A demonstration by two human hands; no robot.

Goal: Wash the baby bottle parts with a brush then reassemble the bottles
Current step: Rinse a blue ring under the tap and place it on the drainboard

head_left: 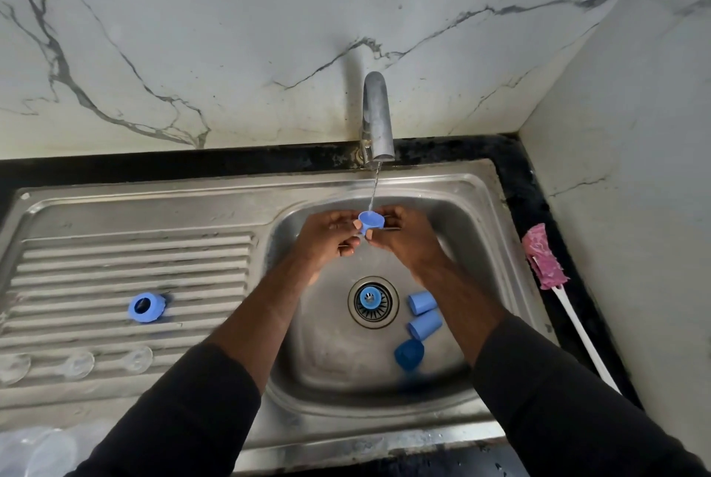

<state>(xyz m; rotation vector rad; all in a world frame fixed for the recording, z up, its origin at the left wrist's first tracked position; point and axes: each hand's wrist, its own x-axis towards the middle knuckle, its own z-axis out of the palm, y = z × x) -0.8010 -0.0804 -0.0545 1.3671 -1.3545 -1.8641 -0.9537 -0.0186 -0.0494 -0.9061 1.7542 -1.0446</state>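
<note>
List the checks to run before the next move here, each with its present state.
1. Stream from the tap lands in the blue part: ok.
2. Both the left hand and right hand pinch it: ok.
3. The brush lies handy on the counter: ok.
4. The drain is clear: not ok, a blue piece sits on it.
5. Part rinsed clean: cannot tell.

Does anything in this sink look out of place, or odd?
Yes. A small blue part sits right on the middle of the drain, where it may block the water. The blue caps lie beside it on the sink floor. Nothing looks broken.
</note>
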